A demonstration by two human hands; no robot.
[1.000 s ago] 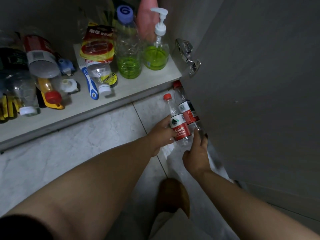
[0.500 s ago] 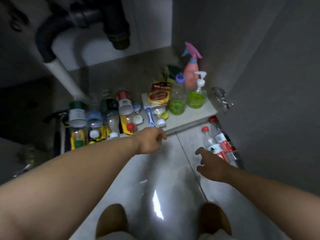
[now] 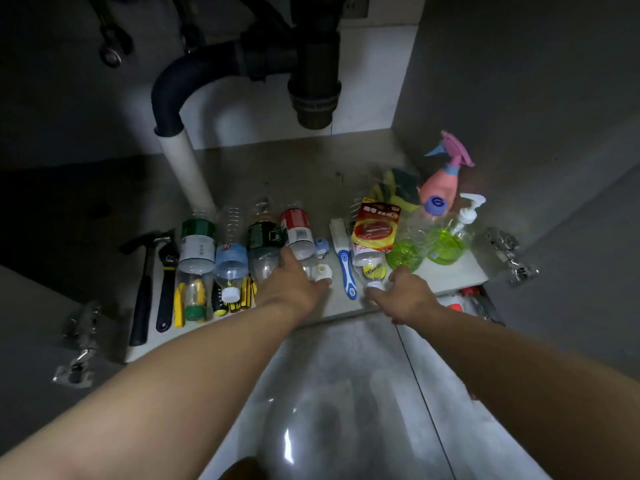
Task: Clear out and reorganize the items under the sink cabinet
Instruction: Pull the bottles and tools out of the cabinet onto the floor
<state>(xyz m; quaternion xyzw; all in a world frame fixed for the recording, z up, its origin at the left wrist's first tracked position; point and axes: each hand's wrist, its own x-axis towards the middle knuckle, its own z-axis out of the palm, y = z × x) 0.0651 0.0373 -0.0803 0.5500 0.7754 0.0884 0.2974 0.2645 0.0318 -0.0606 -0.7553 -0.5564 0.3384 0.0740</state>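
The cabinet shelf (image 3: 453,271) holds a row of plastic bottles lying on their sides. My left hand (image 3: 294,287) wraps the neck of the red-labelled bottle (image 3: 296,232), thumb on its left and fingers by its white cap. My right hand (image 3: 407,296) pinches the white cap end of a small clear bottle with a yellow label (image 3: 372,268), which lies partly under a red and yellow packet (image 3: 375,230). Both arms reach in from the tiled floor.
Left on the shelf lie a hammer (image 3: 143,289), a wrench (image 3: 166,282), and green-labelled (image 3: 197,245) and blue-labelled (image 3: 231,259) bottles. A blue brush (image 3: 344,261), green-liquid bottle (image 3: 407,249), pump bottle (image 3: 446,244) and pink sprayer (image 3: 441,185) sit right. Drain pipes (image 3: 311,81) hang overhead.
Both hands left the two water bottles on the floor by the right door and reached forward onto the shelf. The view lifted from the floor to the whole cabinet.
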